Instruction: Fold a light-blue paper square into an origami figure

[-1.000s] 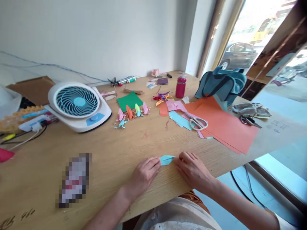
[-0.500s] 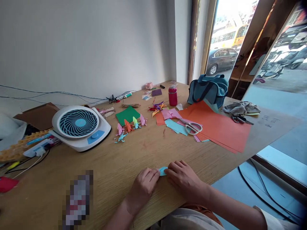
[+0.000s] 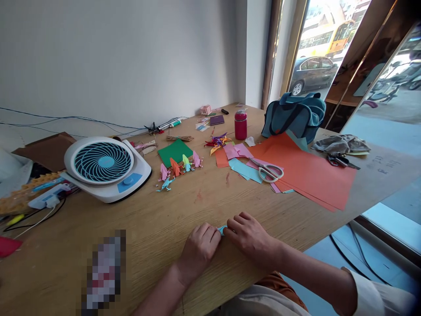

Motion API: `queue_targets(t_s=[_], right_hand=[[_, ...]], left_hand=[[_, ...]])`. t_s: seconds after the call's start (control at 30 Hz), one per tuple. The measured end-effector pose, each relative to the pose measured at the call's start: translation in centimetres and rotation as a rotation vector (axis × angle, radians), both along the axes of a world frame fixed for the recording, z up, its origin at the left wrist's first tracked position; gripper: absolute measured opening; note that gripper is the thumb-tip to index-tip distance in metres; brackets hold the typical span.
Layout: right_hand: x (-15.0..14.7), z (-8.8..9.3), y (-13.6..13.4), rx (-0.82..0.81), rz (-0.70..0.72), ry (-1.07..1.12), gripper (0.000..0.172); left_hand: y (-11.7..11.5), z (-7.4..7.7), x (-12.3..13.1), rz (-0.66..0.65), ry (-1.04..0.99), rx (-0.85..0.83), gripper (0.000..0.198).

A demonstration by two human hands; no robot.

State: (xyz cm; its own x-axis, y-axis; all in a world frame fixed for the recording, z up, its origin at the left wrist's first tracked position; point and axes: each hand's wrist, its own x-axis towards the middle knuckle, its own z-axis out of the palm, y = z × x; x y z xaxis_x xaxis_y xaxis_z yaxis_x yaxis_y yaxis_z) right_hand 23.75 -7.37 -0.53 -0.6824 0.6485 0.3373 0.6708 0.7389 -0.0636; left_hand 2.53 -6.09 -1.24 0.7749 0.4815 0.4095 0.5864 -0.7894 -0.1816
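A small piece of light blue paper (image 3: 222,230) shows between my two hands near the table's front edge, mostly covered by fingers. My left hand (image 3: 202,243) is closed on its left end, fingers together. From the right, my right hand (image 3: 248,237) grips the other end with bent fingers. Farther back stand small folded paper figures in pink, orange (image 3: 175,167), green and blue (image 3: 165,184), beside a green sheet (image 3: 175,152). Scissors with white handles (image 3: 271,172) lie on cut pink and blue paper and large orange sheets (image 3: 315,175).
A white fan heater (image 3: 103,162) sits at the left, near a power strip (image 3: 49,196). Toward the back are a red bottle (image 3: 240,126) and a blue bag (image 3: 296,116). Dark scissors (image 3: 342,161) lie at the right, and a pixelated object (image 3: 104,274) lies front left.
The head view has shifted slightly. My hands are closer together, and less of the blue paper shows between them.
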Motion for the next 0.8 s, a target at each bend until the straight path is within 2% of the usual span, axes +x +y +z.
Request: queue_targets(t_s=[0.23,0.5,0.63,0.8], right_hand=[[0.8,-0.3,3.1,0.087,0.064,-0.057,0.017],[1.5,-0.8,4.3,0.013,0.115,0.026,0.030],[1.6,-1.0,4.2,-0.058,0.110,0.079,0.029],[1.6,-0.8,4.3,-0.087,0.123,0.092,0.027]], left_hand=[[1.6,0.8,-0.2,0.043,0.062,0.067,0.025],[1.5,0.0,-0.9,0.078,-0.125,-0.133,0.019],[1.6,-0.1,-1.0,0.055,-0.212,-0.267,0.014],[1.6,0.1,-1.0,0.070,-0.194,-0.271,0.013]])
